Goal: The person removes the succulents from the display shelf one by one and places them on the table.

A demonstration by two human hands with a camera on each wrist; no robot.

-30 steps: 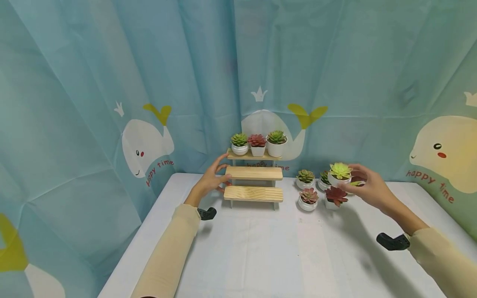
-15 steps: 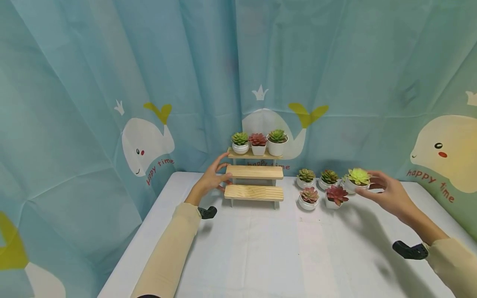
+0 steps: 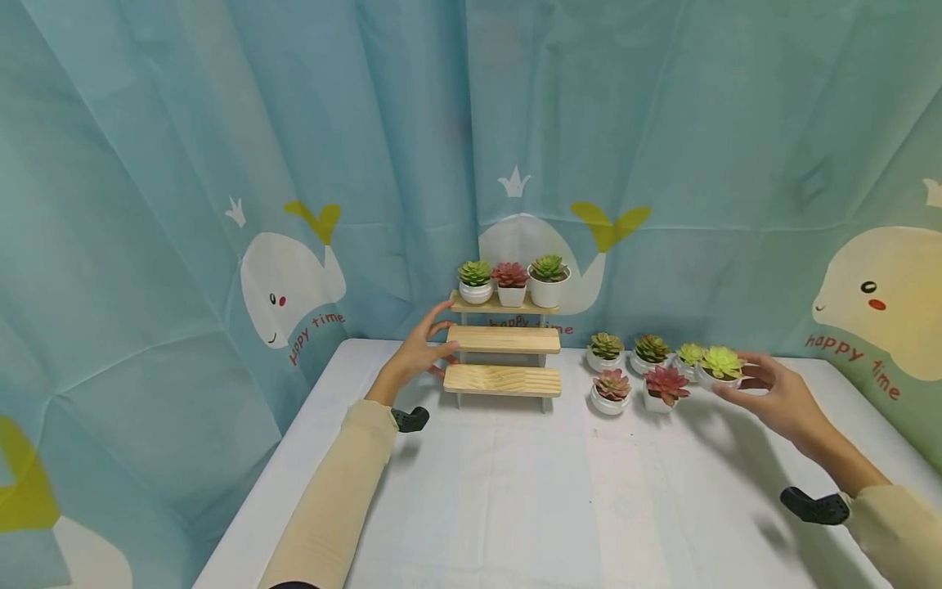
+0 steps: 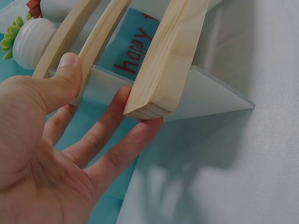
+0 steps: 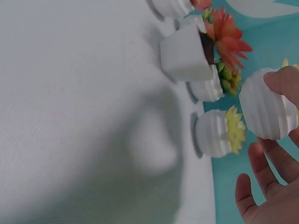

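Left hand, left of centre: fingers spread, touching left ends of three-tier wooden stand at centre. On top tier: small green succulent, red succulent, green succulent in larger pot. Right of centre, on white table: five potted succulents. Just right of them: yellow-green succulent in white pot, gripped by right hand, thumb and fingers round pot.

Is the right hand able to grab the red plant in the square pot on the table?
Probably not yet: the right hand holds a yellow-green plant. With that hand free, likely yes: the red plant is near, and no pot stands in front of it.
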